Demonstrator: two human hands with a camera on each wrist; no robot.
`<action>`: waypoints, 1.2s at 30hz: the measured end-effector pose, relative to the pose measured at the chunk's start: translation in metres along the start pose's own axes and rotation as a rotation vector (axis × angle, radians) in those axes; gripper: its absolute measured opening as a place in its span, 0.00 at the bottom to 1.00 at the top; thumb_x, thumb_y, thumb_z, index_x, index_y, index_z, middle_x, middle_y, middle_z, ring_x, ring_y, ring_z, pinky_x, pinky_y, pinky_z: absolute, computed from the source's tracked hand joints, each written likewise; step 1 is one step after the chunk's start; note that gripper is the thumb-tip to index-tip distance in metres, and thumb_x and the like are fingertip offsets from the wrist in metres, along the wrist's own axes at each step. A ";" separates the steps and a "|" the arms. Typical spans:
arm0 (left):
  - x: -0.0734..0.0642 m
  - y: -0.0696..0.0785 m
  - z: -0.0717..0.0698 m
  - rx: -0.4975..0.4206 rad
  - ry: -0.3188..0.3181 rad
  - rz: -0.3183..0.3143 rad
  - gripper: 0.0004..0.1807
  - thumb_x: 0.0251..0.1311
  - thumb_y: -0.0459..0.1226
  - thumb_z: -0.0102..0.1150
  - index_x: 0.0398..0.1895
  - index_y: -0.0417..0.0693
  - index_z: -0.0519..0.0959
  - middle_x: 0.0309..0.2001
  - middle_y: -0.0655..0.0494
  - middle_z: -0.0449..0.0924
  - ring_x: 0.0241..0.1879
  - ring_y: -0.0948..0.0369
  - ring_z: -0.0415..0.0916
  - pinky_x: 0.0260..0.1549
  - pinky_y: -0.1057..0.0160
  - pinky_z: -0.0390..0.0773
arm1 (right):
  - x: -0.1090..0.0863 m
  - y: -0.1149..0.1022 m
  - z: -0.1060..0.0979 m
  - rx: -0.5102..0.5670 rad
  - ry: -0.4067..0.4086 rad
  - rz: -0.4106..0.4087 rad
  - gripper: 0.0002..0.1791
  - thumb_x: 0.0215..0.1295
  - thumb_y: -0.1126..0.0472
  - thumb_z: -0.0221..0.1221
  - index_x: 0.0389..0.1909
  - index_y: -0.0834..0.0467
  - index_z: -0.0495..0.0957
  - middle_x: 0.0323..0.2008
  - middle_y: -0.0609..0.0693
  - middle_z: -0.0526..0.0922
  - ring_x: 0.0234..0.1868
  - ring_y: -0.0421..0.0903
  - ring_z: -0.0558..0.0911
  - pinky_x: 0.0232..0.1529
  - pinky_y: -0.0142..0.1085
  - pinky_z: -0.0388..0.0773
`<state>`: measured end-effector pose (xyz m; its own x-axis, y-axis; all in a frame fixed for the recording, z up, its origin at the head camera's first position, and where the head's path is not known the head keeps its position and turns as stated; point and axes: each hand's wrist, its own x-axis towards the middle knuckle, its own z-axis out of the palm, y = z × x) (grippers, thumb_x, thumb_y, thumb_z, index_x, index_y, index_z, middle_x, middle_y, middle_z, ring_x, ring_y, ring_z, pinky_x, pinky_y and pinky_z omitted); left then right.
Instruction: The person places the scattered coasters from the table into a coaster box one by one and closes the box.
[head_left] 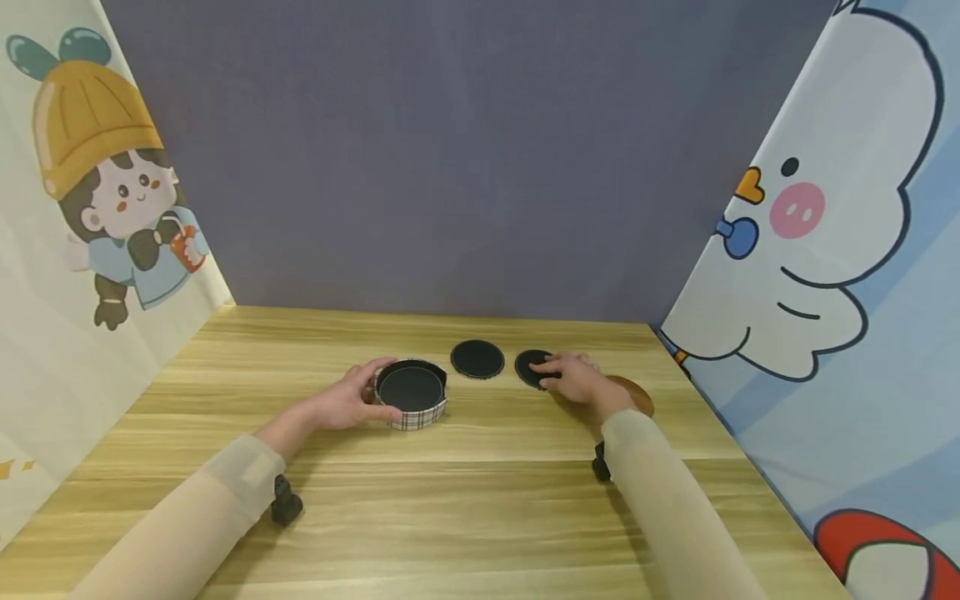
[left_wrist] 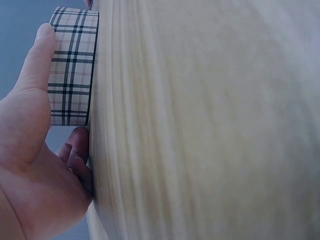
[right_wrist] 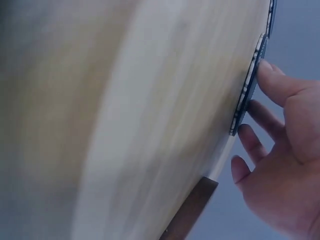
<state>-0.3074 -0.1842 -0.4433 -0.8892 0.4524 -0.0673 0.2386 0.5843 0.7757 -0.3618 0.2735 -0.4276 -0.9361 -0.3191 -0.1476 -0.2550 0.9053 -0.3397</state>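
Note:
My left hand (head_left: 356, 398) grips a low round coaster holder (head_left: 412, 417) with plaid sides and a black inside. Its thumb lies along the near wall, and the other fingers go round the left and far side. In the left wrist view the plaid wall (left_wrist: 74, 75) stands on the table beside the thumb. My right hand (head_left: 576, 379) reaches over a flat black round coaster (head_left: 529, 367), thumb and fingertips on it. The right wrist view shows this coaster (right_wrist: 247, 92) edge-on, lying on the table with a pale patterned rim. The right fingers are loosely bent.
A second black coaster (head_left: 477, 358) lies between the holder and the right hand. Partly hidden behind the right wrist is a brown rounded wooden piece (head_left: 636, 395). The wood-grain table (head_left: 480, 508) ends at a grey back panel (head_left: 450, 167), with cartoon-printed cloths at both sides.

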 end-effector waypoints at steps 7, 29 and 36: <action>0.001 -0.003 0.000 -0.009 -0.008 -0.005 0.62 0.64 0.54 0.80 0.90 0.52 0.49 0.69 0.29 0.61 0.66 0.41 0.72 0.67 0.35 0.72 | -0.015 -0.004 0.001 0.014 -0.011 -0.054 0.24 0.84 0.51 0.61 0.76 0.42 0.79 0.84 0.60 0.65 0.80 0.75 0.59 0.76 0.78 0.51; 0.001 -0.008 0.001 0.007 -0.015 -0.009 0.65 0.61 0.60 0.79 0.91 0.54 0.48 0.68 0.32 0.60 0.64 0.43 0.75 0.60 0.47 0.76 | -0.057 -0.018 0.016 0.048 -0.062 -0.236 0.22 0.79 0.51 0.68 0.71 0.40 0.84 0.77 0.58 0.73 0.74 0.68 0.67 0.74 0.73 0.58; 0.004 -0.010 0.001 0.000 -0.014 -0.008 0.65 0.60 0.61 0.80 0.91 0.57 0.49 0.70 0.33 0.59 0.64 0.44 0.76 0.60 0.49 0.76 | -0.071 -0.026 0.018 0.022 -0.059 -0.259 0.22 0.77 0.51 0.69 0.70 0.38 0.85 0.76 0.57 0.74 0.74 0.67 0.68 0.72 0.72 0.59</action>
<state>-0.3127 -0.1878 -0.4517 -0.8857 0.4569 -0.0824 0.2314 0.5883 0.7748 -0.2840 0.2677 -0.4255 -0.8247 -0.5555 -0.1066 -0.4783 0.7854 -0.3929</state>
